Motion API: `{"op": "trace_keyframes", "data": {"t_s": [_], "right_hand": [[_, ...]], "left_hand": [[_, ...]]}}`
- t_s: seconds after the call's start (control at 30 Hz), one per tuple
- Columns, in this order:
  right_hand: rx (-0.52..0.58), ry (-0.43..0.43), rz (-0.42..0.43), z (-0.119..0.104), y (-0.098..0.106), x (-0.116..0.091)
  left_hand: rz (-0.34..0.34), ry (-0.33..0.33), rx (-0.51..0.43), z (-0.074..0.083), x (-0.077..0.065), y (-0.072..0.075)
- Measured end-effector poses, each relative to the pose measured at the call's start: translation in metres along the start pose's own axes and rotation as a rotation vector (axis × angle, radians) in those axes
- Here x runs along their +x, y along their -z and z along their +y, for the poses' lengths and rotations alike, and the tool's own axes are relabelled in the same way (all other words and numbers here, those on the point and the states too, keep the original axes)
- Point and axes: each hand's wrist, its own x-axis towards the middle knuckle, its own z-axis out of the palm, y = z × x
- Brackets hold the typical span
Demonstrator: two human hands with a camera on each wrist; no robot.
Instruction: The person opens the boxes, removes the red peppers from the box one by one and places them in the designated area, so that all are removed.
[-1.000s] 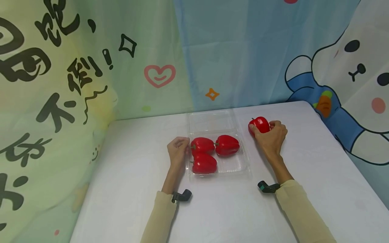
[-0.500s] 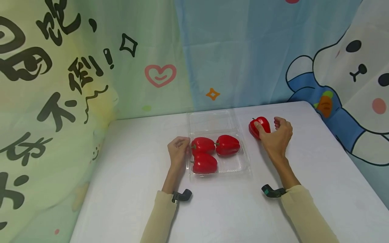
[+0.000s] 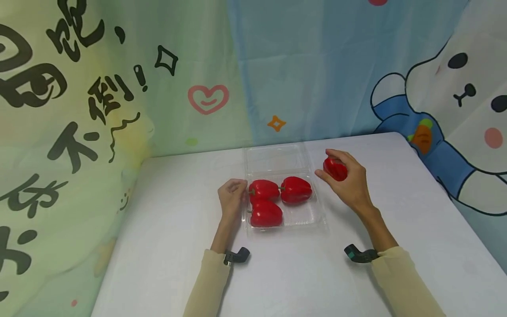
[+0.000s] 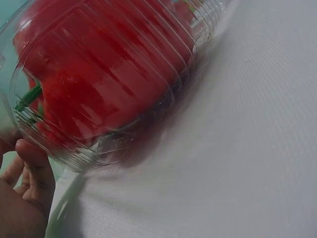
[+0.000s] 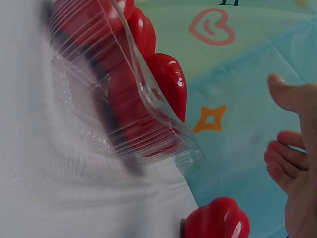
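Three red bell peppers (image 3: 273, 200) are seen lying in a clear plastic clamshell tray (image 3: 303, 218) on the white surface (image 3: 166, 246). A fourth red bell pepper (image 3: 335, 168) is grasped by the curled fingers (image 3: 336, 155) of the right hand (image 3: 346, 180), lifted just right of the tray's far corner. The tray's left edge is pinched by the left hand (image 3: 231, 197), whose fingers (image 4: 34, 168) are curled against the ribbed wall beside the nearest pepper.

Four red peppers (image 3: 335, 169) were on view (three (image 3: 263, 190) of them inside the tray), along with one clear plastic tray (image 3: 309, 215) and two hands (image 3: 348, 185).
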Motion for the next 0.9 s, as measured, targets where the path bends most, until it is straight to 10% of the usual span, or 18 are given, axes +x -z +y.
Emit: {"op": "trace_keyframes", "data": {"t_s": [0.37, 0.9], "right_hand": [[0.09, 0.044, -0.302, -0.005, -0.017, -0.008], [-0.019, 0.093, -0.42, -0.003, -0.035, -0.007]], "left_hand": [[-0.015, -0.029, 0.036, -0.001, 0.002, 0.003], [-0.019, -0.044, 0.058, -0.001, -0.001, 0.004]]}}
